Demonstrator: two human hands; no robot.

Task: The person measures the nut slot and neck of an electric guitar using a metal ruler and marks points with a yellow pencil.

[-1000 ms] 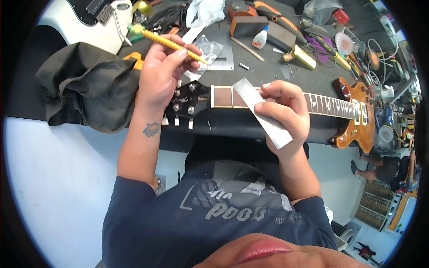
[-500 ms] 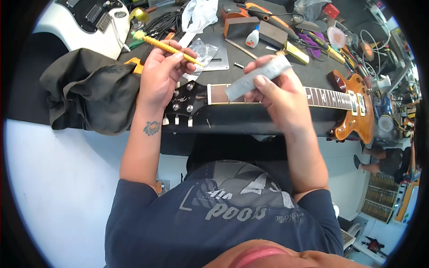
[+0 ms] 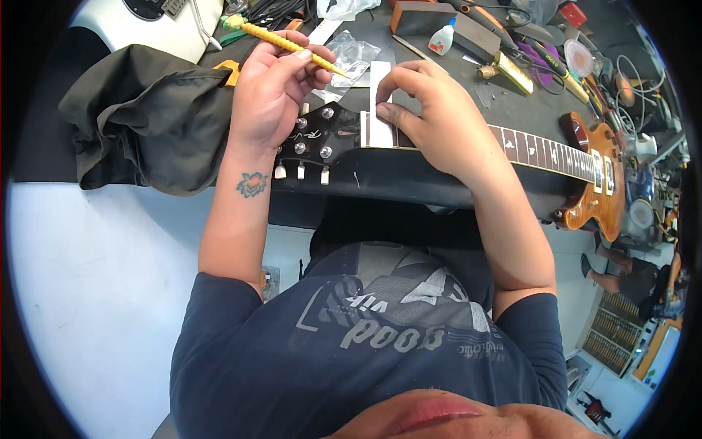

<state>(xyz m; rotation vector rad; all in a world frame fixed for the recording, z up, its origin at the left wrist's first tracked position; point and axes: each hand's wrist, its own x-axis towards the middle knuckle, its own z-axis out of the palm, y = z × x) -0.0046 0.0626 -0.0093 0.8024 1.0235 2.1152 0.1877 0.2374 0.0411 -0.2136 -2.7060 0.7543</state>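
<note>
My left hand [image 3: 274,91] is closed on a yellow ridged pen [image 3: 281,40] with a green and yellow knob on its upper end. The pen's tip points right, above the black headstock [image 3: 318,139] of an electric guitar. My right hand [image 3: 442,110] pinches the edge of a flat metal ruler [image 3: 379,88] between thumb and fingertips. The ruler lies crosswise over the guitar neck [image 3: 541,152] close to the nut, its far end reaching past the neck. My right hand covers part of the fretboard. The guitar's amber-brown body [image 3: 596,179] is at the right.
Dark cloth [image 3: 139,124] is heaped at the left, beside a white guitar body [image 3: 146,36]. Beyond the neck are a clear plastic bag [image 3: 355,58], a small white glue bottle [image 3: 442,38], a dark block [image 3: 420,16] and several tools. Another person [image 3: 629,278] is at the far right.
My right hand has come left and lowered the ruler from a raised, slanted hold onto the neck. My left hand keeps the pen, moved slightly right. The view has shifted a little.
</note>
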